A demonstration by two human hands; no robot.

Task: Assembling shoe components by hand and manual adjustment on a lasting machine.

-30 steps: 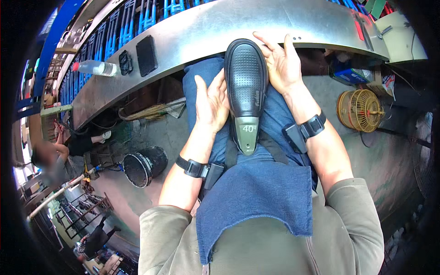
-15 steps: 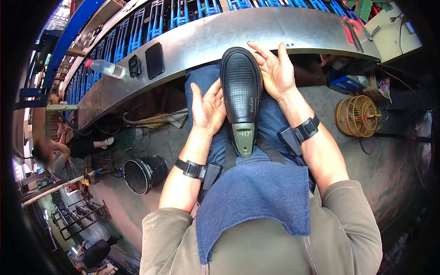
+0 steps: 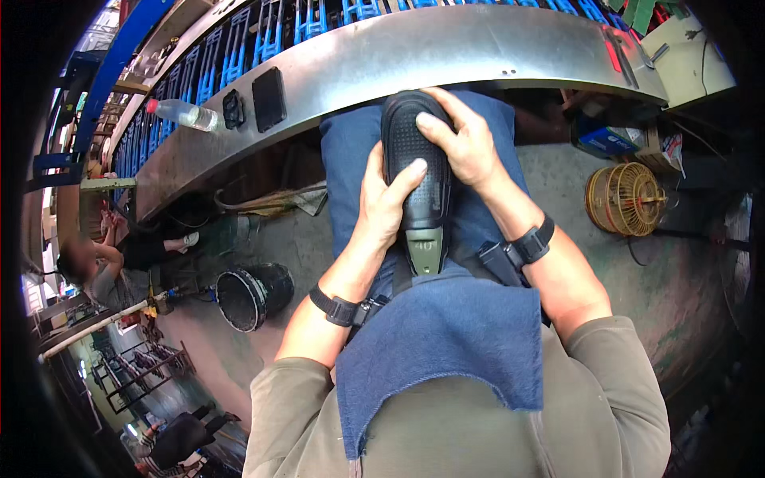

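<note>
Black and perforated, a slip-on shoe point(image 3: 406, 150) on a grey-green last point(image 3: 425, 251) is held above the person's denim-covered lap point(image 3: 349, 155), toe pointing far. The left hand point(image 3: 382, 197) clasps its left side, the right hand point(image 3: 470, 147) its right side near the toe; fingers curl around the edges, thumbs resting on top. The step in hand appears to be gripping and pressing the upper; a next move would call for an even, two-handed hold. The metal tabletop point(image 3: 358, 72) crowds the toe end; far left on it lie a phone point(image 3: 268, 99) and a clear bottle point(image 3: 185, 115).
</note>
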